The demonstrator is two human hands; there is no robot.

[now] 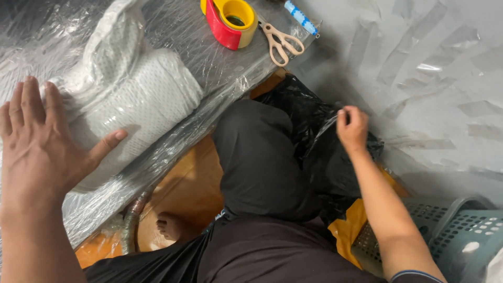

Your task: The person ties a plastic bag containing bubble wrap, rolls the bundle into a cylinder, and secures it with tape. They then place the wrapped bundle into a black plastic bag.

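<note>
Open stretch of clear plastic-covered tabletop between rolled white mesh fabric bundle and red-and-yellow tape dispenser; beige-handled scissors just beside, blocking the far corner.

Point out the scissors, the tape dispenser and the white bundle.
scissors (281,41): head view, on the handles.
tape dispenser (226,26): head view, on its red side.
white bundle (141,99): head view, on its wrapped middle.
</note>
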